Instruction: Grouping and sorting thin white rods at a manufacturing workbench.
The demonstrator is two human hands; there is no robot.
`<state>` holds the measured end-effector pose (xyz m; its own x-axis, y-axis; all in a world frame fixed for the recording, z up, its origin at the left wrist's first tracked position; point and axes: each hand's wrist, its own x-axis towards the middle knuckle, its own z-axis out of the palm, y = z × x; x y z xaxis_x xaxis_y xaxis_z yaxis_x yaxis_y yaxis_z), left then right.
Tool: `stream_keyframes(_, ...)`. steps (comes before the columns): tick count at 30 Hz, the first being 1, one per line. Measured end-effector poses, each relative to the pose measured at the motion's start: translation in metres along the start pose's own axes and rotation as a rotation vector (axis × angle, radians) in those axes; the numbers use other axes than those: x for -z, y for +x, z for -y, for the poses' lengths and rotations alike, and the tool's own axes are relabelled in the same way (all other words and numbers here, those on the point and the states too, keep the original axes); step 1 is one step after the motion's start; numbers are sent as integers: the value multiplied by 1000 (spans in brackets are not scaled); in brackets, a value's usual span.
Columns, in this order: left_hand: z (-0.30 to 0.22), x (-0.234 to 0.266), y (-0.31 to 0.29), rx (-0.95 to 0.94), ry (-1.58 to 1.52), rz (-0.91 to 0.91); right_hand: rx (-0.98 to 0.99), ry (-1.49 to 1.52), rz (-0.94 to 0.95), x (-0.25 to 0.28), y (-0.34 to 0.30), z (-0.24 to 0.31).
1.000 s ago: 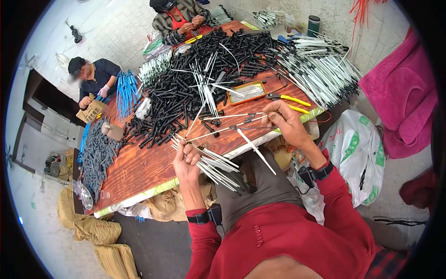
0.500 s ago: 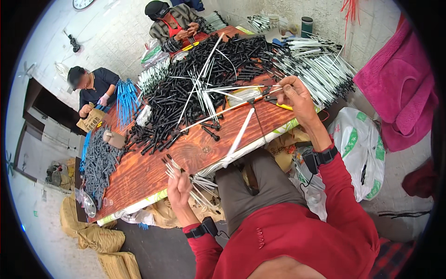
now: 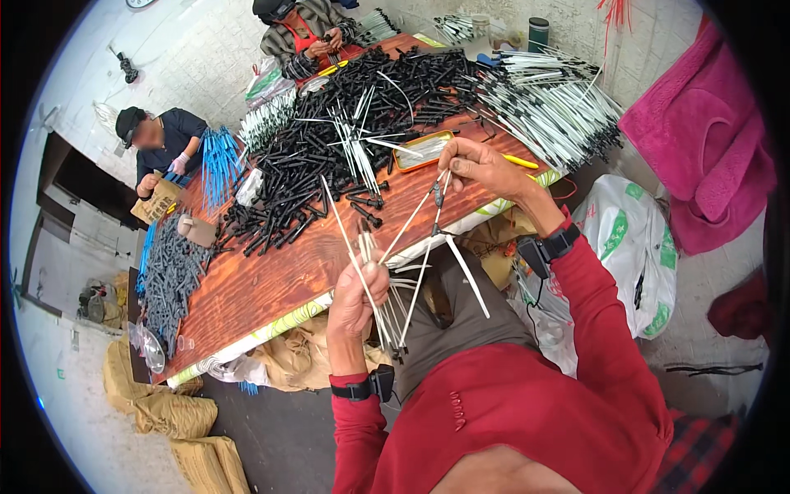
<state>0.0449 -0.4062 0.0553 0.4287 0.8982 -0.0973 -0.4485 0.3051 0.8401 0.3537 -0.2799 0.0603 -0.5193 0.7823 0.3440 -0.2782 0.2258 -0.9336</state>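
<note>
Head view: long reddish-brown wooden table (image 3: 271, 280) runs from lower left to upper right of frame, heaped black plastic tube pieces (image 3: 329, 156) upper centre, white thin rods pile (image 3: 559, 103) upper right. Left hand (image 3: 355, 298), centre frame, fist closed around bundle of thin white plastic rods (image 3: 393, 306) fanning out. Right hand (image 3: 481, 169), right of centre, fingers pinched on two rod tips over small orange tray (image 3: 424, 151).

Glossy varnished wooden table (image 3: 271, 280), matt black plastic pieces (image 3: 321, 156).
</note>
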Motion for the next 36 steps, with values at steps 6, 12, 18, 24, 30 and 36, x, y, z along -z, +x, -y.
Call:
stream_keyframes(6, 15, -24, -3, 134, 213, 70, -6, -31, 16, -1, 3, -15)
stream_keyframes(12, 27, -29, 9, -30, -55, -96, 341, -732, -356, -24, 20, -12)
stream_keyframes(18, 28, -19, 40, -113, -280, -220, 172, -857, -325, -57, -24, 2)
stream_keyframes(24, 24, -1, 60, -164, -339, -180, 119, -825, -131, -95, -59, -23)
stream_keyframes(30, 25, -12, 66, -167, -335, -135, 171, -965, -265, -87, -50, -60)
stream_keyframes(36, 24, -3, 71, -180, -384, -167, 262, -1029, -257, -85, -39, -63)
